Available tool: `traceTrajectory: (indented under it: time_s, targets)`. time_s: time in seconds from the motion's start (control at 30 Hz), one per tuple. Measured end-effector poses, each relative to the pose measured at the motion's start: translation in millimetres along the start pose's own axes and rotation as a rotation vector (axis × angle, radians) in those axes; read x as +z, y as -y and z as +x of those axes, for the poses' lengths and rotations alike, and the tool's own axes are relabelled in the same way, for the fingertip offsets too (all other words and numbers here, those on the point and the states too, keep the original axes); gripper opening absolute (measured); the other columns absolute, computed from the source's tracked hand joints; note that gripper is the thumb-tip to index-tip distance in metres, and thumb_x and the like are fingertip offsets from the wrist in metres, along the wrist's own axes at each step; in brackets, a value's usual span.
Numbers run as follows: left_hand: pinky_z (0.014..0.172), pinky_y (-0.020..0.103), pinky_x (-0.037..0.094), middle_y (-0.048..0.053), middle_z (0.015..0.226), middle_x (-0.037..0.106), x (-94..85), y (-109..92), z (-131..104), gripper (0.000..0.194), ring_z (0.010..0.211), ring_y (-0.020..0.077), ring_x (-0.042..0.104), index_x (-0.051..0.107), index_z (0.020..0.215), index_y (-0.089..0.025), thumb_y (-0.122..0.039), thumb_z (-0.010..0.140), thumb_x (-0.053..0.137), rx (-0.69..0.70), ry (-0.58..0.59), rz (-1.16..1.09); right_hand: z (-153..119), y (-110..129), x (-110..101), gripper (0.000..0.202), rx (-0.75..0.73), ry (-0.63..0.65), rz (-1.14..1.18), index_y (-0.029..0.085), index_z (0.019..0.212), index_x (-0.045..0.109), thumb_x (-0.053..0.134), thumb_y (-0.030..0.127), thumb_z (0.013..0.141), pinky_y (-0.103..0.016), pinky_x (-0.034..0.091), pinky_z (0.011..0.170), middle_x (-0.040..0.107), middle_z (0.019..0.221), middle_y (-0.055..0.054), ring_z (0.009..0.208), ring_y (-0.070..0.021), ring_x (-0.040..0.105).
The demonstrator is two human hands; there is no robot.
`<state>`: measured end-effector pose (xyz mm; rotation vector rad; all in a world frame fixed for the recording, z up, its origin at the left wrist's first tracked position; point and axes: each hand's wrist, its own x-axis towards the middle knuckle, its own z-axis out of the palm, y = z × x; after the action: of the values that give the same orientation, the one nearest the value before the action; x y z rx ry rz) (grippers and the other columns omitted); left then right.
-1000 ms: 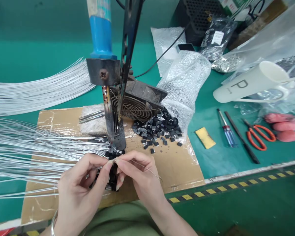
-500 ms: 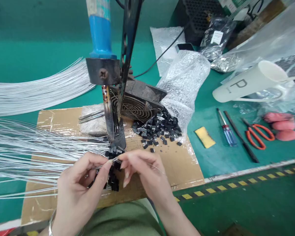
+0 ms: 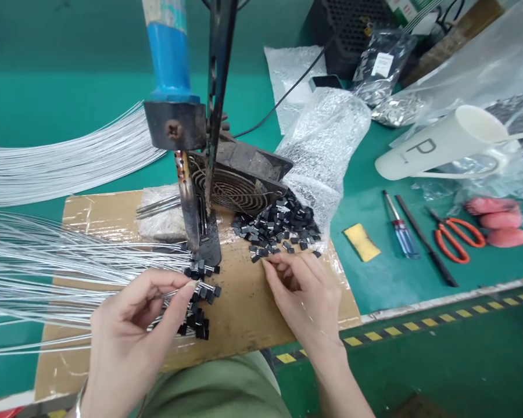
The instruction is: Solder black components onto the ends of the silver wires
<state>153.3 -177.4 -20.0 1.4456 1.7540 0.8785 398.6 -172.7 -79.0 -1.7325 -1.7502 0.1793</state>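
My left hand (image 3: pixel 143 325) pinches a thin wire between thumb and forefinger, beside black connectors (image 3: pixel 207 293) on the ends of white wires (image 3: pixel 87 290). My right hand (image 3: pixel 307 290) is at the near edge of a pile of loose black connectors (image 3: pixel 279 220), thumb and forefinger together; what lies between their tips is too small to tell. A soldering iron (image 3: pixel 169 64) with a blue handle is held upright, its tip down above the cardboard (image 3: pixel 244 313). Behind it a dark fan (image 3: pixel 244 180) stands tilted.
Another bundle of white wires (image 3: pixel 70 165) lies at the back left. Bubble wrap (image 3: pixel 326 145) is behind the pile. To the right are a yellow sponge (image 3: pixel 361 242), a screwdriver (image 3: pixel 401 226), orange-handled pliers (image 3: pixel 455 238) and a white cup (image 3: pixel 440 145).
My right hand has moved away from my left, to the right and up to the pile's edge. My left hand has shifted slightly left and keeps its pinch.
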Motion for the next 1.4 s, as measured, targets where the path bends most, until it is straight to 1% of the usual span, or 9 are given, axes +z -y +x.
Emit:
traceTrajectory:
  time_s: [0.17,0.27,0.37,0.43,0.53,0.63,0.8,1.0,1.4]
  targets:
    - [0.047,0.015,0.047,-0.002,0.073,0.077,-0.8,-2.1,2.4,0.010,0.053,0.0086,0.060,0.079,0.085,-0.026,-0.035,0.089,0.080,0.035,-0.016,-0.011,-0.1,-0.9,-1.3,0.018,-0.034,-0.029,-0.019,0.020,0.094,0.076,0.063,0.021,0.106,-0.030,0.056,0.065,0.076,0.076,-0.004,0.065,-0.0171,0.068]
    - [0.049,0.013,0.048,-0.003,0.071,0.077,0.3,-5.5,3.9,0.009,0.052,0.0078,0.061,0.079,0.083,-0.026,-0.033,0.088,0.080,0.029,-0.033,-0.016,-3.1,-1.4,-1.6,0.019,0.054,-0.021,0.061,0.020,0.094,0.078,0.065,0.028,0.106,-0.029,0.059,0.063,0.079,0.074,-0.004,0.059,-0.0166,0.070]
    - [0.052,0.011,0.050,-0.005,0.071,0.077,-0.4,-6.0,4.5,0.007,0.053,0.0072,0.063,0.079,0.083,-0.026,-0.031,0.088,0.079,0.032,-0.031,-0.013,-5.7,6.6,-2.3,0.016,0.292,0.013,0.343,0.021,0.097,0.080,0.070,0.033,0.103,-0.027,0.059,0.055,0.077,0.067,-0.001,0.051,-0.0149,0.069]
    - [0.051,0.012,0.049,-0.004,0.071,0.077,-1.3,-4.5,4.2,0.007,0.054,0.0076,0.063,0.079,0.085,-0.026,-0.032,0.089,0.079,0.039,-0.022,0.009,-5.2,17.7,-3.2,0.013,0.423,0.034,0.585,0.022,0.095,0.081,0.076,0.033,0.100,-0.026,0.062,0.056,0.079,0.072,-0.002,0.055,-0.0158,0.073]
    - [0.046,0.015,0.046,-0.002,0.072,0.077,-1.4,-2.8,3.5,0.010,0.052,0.0086,0.060,0.078,0.085,-0.025,-0.034,0.090,0.078,0.043,-0.019,0.037,-0.2,38.6,-3.3,0.011,0.530,0.045,0.851,0.022,0.089,0.081,0.082,0.031,0.095,-0.027,0.063,0.056,0.079,0.075,-0.002,0.057,-0.0155,0.072]
    - [0.044,0.015,0.045,-0.002,0.070,0.077,0.0,-6.5,4.5,0.010,0.050,0.0091,0.061,0.079,0.084,-0.025,-0.034,0.088,0.079,0.026,-0.030,0.010,6.0,57.1,0.2,0.005,0.608,0.089,1.014,0.024,0.094,0.083,0.085,0.028,0.092,-0.026,0.063,0.056,0.078,0.072,0.000,0.056,-0.0145,0.071]
    - [0.053,0.009,0.055,-0.004,0.067,0.077,0.2,-18.8,9.0,0.004,0.054,0.0088,0.070,0.080,0.079,-0.026,-0.027,0.083,0.079,0.003,-0.018,-0.097,10.9,74.6,10.3,0.007,0.570,0.199,1.175,0.026,0.094,0.088,0.084,0.032,0.094,-0.026,0.062,0.054,0.077,0.069,0.000,0.054,-0.0145,0.071]
    - [0.066,0.010,0.063,-0.001,0.083,0.083,-4.7,-19.1,11.0,0.006,0.069,0.0126,0.080,0.081,0.079,-0.026,-0.028,0.085,0.081,-0.035,0.092,-0.201,12.1,84.2,10.9,0.010,0.569,0.301,1.220,0.025,0.095,0.090,0.084,0.033,0.094,-0.023,0.055,0.052,0.076,0.073,-0.001,0.053,-0.0117,0.065]
    - [0.067,0.007,0.060,-0.002,0.082,0.082,-3.0,-20.2,13.2,0.008,0.070,0.0106,0.079,0.081,0.078,-0.027,-0.024,0.084,0.081,-0.028,0.113,-0.250,10.6,87.2,9.9,0.014,0.541,0.315,1.238,0.030,0.099,0.092,0.081,0.023,0.095,-0.020,0.049,0.052,0.071,0.072,0.001,0.053,-0.0087,0.061]
